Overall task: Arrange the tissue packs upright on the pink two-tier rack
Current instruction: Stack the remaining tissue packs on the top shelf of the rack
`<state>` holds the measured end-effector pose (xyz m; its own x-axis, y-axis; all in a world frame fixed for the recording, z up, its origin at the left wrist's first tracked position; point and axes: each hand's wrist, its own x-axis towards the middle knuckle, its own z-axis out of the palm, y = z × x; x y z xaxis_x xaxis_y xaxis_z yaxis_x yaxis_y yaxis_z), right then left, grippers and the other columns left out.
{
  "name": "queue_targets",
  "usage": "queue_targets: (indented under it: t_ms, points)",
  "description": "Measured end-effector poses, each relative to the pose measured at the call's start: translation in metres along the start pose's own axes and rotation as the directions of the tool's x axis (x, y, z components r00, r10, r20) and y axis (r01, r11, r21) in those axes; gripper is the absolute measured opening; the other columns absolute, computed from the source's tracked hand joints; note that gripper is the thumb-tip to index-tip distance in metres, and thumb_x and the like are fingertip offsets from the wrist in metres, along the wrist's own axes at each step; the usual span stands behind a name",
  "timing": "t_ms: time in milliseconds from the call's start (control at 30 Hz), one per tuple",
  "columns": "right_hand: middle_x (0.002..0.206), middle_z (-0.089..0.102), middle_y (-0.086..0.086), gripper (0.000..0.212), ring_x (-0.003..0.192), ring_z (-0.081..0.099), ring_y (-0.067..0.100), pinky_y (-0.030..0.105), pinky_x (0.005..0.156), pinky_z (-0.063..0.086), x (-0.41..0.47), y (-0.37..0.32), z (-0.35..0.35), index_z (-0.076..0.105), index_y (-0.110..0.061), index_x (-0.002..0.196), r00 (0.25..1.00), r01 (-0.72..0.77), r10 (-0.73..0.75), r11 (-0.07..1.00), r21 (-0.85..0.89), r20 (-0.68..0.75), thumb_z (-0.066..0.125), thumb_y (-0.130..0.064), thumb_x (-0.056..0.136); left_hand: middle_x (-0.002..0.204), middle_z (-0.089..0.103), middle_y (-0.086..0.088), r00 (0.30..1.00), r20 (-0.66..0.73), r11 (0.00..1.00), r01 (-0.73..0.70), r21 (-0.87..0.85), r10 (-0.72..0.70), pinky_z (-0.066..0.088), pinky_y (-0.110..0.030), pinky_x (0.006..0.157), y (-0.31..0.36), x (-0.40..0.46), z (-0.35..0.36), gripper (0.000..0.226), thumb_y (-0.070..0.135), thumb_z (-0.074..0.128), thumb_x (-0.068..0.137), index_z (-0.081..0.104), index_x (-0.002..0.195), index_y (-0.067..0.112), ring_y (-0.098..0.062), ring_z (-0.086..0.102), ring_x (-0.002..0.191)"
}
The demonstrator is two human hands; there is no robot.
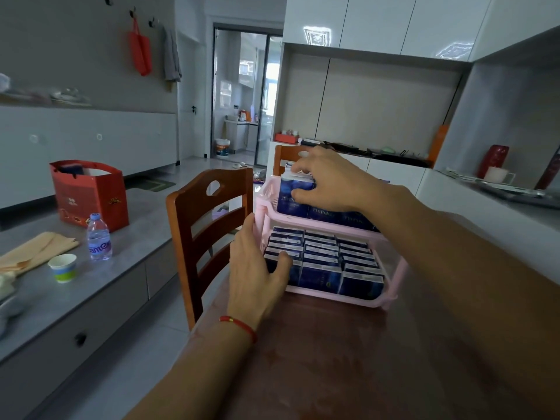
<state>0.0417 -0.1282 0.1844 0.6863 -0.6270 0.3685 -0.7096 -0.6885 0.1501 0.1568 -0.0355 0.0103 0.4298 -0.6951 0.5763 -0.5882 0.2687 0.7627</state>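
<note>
Wooden table [318, 353] carries pink two-tier rack [391, 269]. Lower tier: tissue packs [321, 262] upright, in rows. Upper tier: blue pack [292, 192] upright at left end, right hand [330, 180] pinching it. Left hand [257, 268] grips rack's left post, thumb on lower packs.

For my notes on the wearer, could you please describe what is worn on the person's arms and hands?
Both forearms are bare, with no sleeves in view. The left hand has a thin red cord bracelet with a small gold bead at the wrist. The right hand wears no glove, ring or watch that shows.
</note>
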Motion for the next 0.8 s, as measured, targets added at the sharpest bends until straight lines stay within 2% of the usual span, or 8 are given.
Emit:
queue_targets:
  t_ms: [200,300,367,500,567,633,733,800]
  points:
    - [0.154,0.039,0.009,0.071,0.141,0.038,0.029,0.054,0.112,0.033,-0.018,-0.010,0.027,0.026,-0.021,0.153,0.996,0.030,-0.050,0.965,-0.260,-0.069,0.034,-0.062,0.096,0.156,0.039,-0.003,0.999,0.040,0.999,0.032,-0.034,-0.031,0.038,-0.045,0.115,-0.004,0.000,0.000,0.080,0.035,0.064,0.090,0.020,0.155,0.020,-0.020,0.040,0.142]
    - [0.146,0.049,0.010,0.064,0.133,0.046,0.028,0.051,0.111,0.035,-0.029,-0.011,0.018,0.037,-0.016,0.148,0.960,0.039,-0.104,0.970,-0.242,-0.261,0.033,-0.056,0.098,0.162,0.032,-0.003,0.991,0.087,0.993,0.111,-0.047,-0.106,0.036,-0.053,0.116,-0.013,0.001,0.000,0.083,0.032,0.062,0.094,0.011,0.159,0.026,-0.023,0.036,0.146]
    - [0.134,0.060,0.008,0.052,0.122,0.055,0.025,0.047,0.105,0.041,-0.046,-0.009,0.010,0.051,-0.015,0.136,0.901,0.076,-0.117,0.991,-0.113,-0.418,0.039,-0.047,0.097,0.163,0.030,-0.003,0.979,0.126,0.981,0.173,-0.086,-0.162,0.039,-0.055,0.114,-0.019,0.000,-0.001,0.081,0.034,0.060,0.096,0.009,0.159,0.032,-0.024,0.037,0.146]
    - [0.121,0.063,0.004,0.038,0.111,0.056,0.018,0.038,0.098,0.042,-0.096,0.024,0.015,0.058,-0.013,0.122,0.764,0.033,0.029,0.996,0.085,-0.644,0.049,-0.034,0.092,0.148,0.047,0.006,0.951,0.233,0.938,0.258,-0.231,-0.204,0.048,-0.046,0.106,-0.020,-0.002,0.001,0.063,0.036,0.058,0.098,0.023,0.150,0.038,-0.016,0.051,0.132]
    - [0.125,0.058,0.005,0.045,0.114,0.052,0.016,0.031,0.096,0.040,-0.119,0.051,0.023,0.056,-0.013,0.125,0.748,-0.066,0.194,0.973,0.220,-0.634,0.046,-0.039,0.091,0.140,0.052,0.002,0.942,0.246,0.929,0.288,-0.234,-0.230,0.050,-0.044,0.104,-0.020,-0.001,0.004,0.047,0.026,0.054,0.101,0.031,0.141,0.033,-0.016,0.055,0.124]
    - [0.135,0.052,0.005,0.054,0.122,0.048,0.012,0.021,0.093,0.040,-0.135,0.074,0.032,0.052,-0.014,0.134,0.798,-0.085,0.288,0.924,0.374,-0.529,0.040,-0.047,0.093,0.132,0.057,-0.001,0.939,0.232,0.925,0.305,-0.229,-0.252,0.053,-0.047,0.100,-0.020,-0.001,0.005,0.032,0.022,0.049,0.103,0.036,0.131,0.033,-0.016,0.058,0.117]
    - [0.145,0.050,0.000,0.052,0.131,0.043,0.009,0.008,0.096,0.031,-0.136,0.095,0.043,0.053,-0.019,0.141,0.884,-0.053,0.266,0.875,0.481,-0.386,0.035,-0.047,0.100,0.121,0.062,0.002,0.946,0.213,0.933,0.288,-0.214,-0.243,0.055,-0.046,0.094,-0.024,0.001,0.005,0.018,0.030,0.043,0.106,0.041,0.123,0.032,-0.014,0.062,0.108]
    - [0.140,0.056,-0.003,0.047,0.127,0.045,0.008,0.013,0.100,0.034,-0.129,0.104,0.045,0.058,-0.022,0.136,0.897,-0.044,0.243,0.880,0.473,-0.368,0.035,-0.043,0.101,0.113,0.064,0.005,0.953,0.195,0.943,0.269,-0.198,-0.231,0.056,-0.046,0.091,-0.027,0.002,0.004,0.014,0.033,0.040,0.106,0.043,0.119,0.031,-0.013,0.064,0.102]
